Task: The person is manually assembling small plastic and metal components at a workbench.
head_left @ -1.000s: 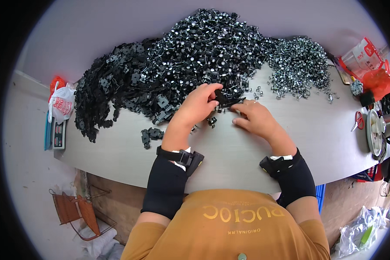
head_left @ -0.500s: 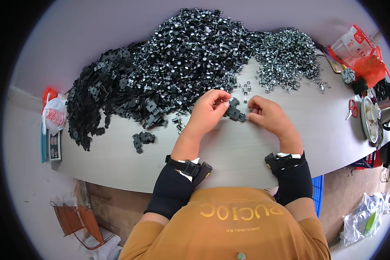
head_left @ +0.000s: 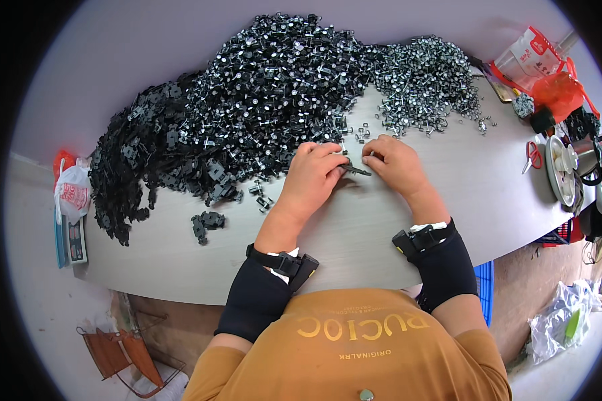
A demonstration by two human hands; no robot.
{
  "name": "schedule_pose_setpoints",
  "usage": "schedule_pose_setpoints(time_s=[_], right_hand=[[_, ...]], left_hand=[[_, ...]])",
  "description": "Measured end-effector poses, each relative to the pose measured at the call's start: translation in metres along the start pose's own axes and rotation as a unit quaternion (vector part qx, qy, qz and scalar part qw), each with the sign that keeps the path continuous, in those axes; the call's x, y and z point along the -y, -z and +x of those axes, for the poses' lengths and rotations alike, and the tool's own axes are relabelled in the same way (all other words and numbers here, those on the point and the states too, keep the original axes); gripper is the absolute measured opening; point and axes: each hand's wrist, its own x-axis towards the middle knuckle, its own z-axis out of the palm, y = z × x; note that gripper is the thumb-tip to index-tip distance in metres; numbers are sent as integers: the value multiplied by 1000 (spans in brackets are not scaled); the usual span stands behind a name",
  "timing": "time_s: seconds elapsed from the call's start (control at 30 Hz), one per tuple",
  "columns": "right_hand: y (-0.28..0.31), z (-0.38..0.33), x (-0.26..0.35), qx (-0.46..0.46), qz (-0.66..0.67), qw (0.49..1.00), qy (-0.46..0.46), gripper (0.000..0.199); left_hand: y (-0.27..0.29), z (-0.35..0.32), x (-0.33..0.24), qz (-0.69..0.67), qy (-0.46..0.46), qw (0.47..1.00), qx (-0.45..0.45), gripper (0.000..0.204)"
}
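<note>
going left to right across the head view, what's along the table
white plastic bag → black parts pile → left hand → right hand → red scissors → white dish

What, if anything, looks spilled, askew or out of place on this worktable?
Nothing looks damaged. A few black clips lie apart from the big black parts heap, and several silver pieces have strayed from the silver pile. Left hand and right hand pinch one small black part between them.

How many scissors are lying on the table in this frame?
1. Red-handled scissors lie near the table's right end, beside a round white dish. More could be hidden under the clutter there or the heaps of black parts.
</note>
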Motion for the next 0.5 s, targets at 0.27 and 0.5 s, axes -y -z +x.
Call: schedule_pose_setpoints(time_s=[0.27, 0.5], right_hand=[[-11, 9, 16, -28, 59, 998, 20, 20], [-10, 12, 26, 39, 80, 996, -33, 17]], left_hand=[[9, -1, 2, -374, 266, 886, -69, 20], [24, -15, -8, -587, 362, 724, -1, 19]])
